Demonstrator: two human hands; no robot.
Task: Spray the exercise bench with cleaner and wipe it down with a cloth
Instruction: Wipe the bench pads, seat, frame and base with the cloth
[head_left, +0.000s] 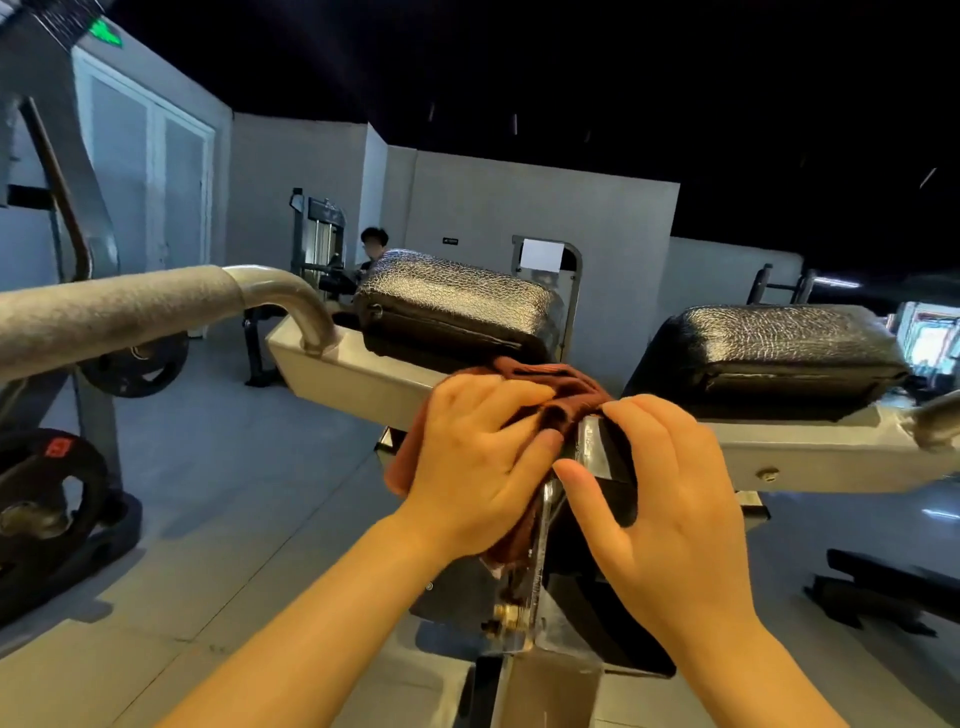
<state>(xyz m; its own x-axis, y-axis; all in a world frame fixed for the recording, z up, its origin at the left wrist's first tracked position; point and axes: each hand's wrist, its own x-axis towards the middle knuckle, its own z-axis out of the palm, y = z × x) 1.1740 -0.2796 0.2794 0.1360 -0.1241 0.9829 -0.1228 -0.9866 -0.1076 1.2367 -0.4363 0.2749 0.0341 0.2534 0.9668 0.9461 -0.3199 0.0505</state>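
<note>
The fingers (511, 402) of the left hand (478, 457) are curled over a bunched brown cloth (550, 387), pressing it onto the middle of the machine's frame at the centre of the frame. The right hand (670, 499) lies just beside it with fingers nearly straight and spread, resting on the dark central post (605, 467) and touching the cloth's edge, gripping nothing that I can see.

The cloth looks soft, light and limp (it folds into deep creases and hangs down below the left palm), so a full-hand bunch like this should hold it best; a loose pinch would likely let it drag.

Outward, the exercise bench is stiff and heavy-looking: a cream-painted steel crossbeam (353, 374), smooth and probably slick when wet, carrying two black pads (457, 301) with a crinkled, shiny leather-like skin. At the left edge runs a rough grey foam-covered handle (114, 312) joined to a bent metal tube. No spray bottle is in sight.
</note>
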